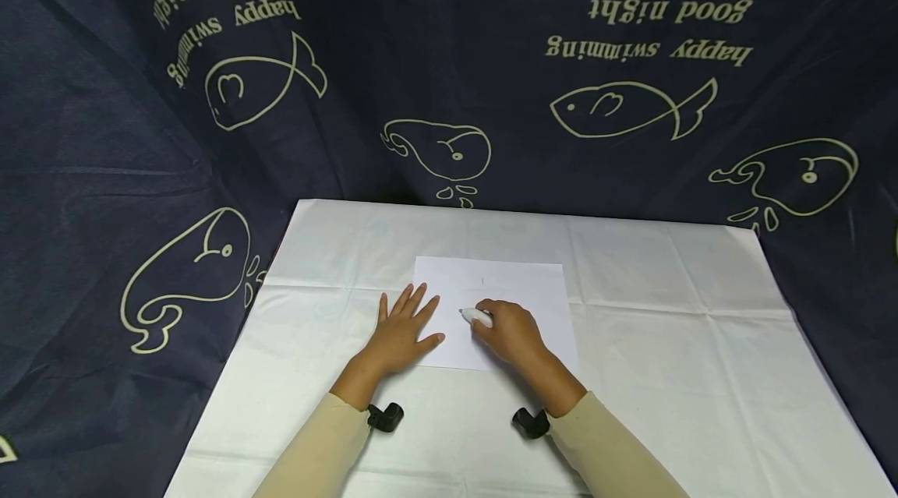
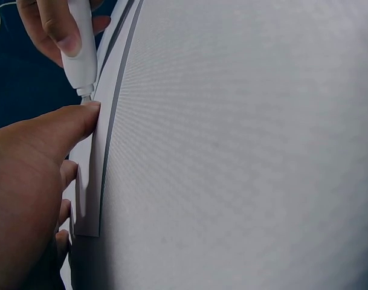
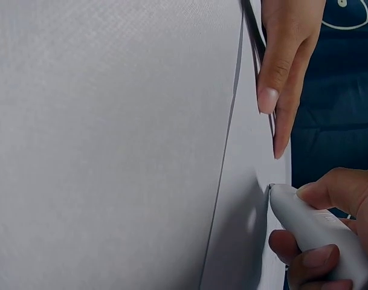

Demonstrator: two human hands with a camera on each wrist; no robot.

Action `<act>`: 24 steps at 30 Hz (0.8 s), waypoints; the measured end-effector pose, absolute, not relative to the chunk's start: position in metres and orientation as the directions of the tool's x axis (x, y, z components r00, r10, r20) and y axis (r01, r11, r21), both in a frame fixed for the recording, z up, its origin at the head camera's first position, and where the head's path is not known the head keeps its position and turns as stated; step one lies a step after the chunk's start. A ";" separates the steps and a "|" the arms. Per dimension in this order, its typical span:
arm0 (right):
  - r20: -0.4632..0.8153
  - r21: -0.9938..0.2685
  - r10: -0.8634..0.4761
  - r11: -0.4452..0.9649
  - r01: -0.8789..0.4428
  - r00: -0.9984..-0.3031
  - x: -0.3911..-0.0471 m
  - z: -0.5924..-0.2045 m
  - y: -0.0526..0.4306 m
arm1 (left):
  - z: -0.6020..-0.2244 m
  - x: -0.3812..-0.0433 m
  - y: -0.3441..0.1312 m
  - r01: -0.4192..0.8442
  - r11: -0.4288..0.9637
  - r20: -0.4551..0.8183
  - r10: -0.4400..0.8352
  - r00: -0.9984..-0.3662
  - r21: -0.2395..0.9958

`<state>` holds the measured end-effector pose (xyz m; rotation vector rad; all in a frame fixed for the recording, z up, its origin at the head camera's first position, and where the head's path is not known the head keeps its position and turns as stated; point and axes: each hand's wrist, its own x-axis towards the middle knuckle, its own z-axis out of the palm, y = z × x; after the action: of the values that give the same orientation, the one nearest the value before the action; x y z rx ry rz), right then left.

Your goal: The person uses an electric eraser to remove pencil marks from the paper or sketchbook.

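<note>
A white sheet of paper [image 1: 522, 280] lies on the cloth-covered table, with a few faint short marks on it. My right hand [image 1: 510, 330] grips a thick white correction pen [image 1: 479, 316], its narrow tip pointing left and down close over the paper. In the right wrist view, thumb and fingers wrap the pen's body [image 3: 322, 232], which has raised lettering. My left hand [image 1: 403, 336] lies flat with spread fingers over the paper's left edge, its thumb and fingertips on the sheet. The left wrist view shows the left thumb [image 2: 81, 124] overlapping the pen's tip.
A white cloth [image 1: 666, 373] with fold creases covers the table. Behind and to the left hangs a dark blue curtain [image 1: 421, 38] printed with fish, whales and upside-down lettering. Small black wrist devices [image 1: 531, 423] sit at both cuffs, below the beige sleeves [image 1: 617, 455].
</note>
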<state>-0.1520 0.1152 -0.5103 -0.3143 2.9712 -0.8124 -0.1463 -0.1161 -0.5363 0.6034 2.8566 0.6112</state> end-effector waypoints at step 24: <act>0.040 -0.497 -0.159 0.853 -0.158 -0.986 -0.153 -0.512 0.124 | -0.536 -0.147 -0.116 0.352 0.838 -0.074 0.417 -0.906 0.417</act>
<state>-0.1531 0.1241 -0.5122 -0.2581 3.0216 -0.8108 -0.1467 -0.1160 -0.5363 0.6020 2.8551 0.6022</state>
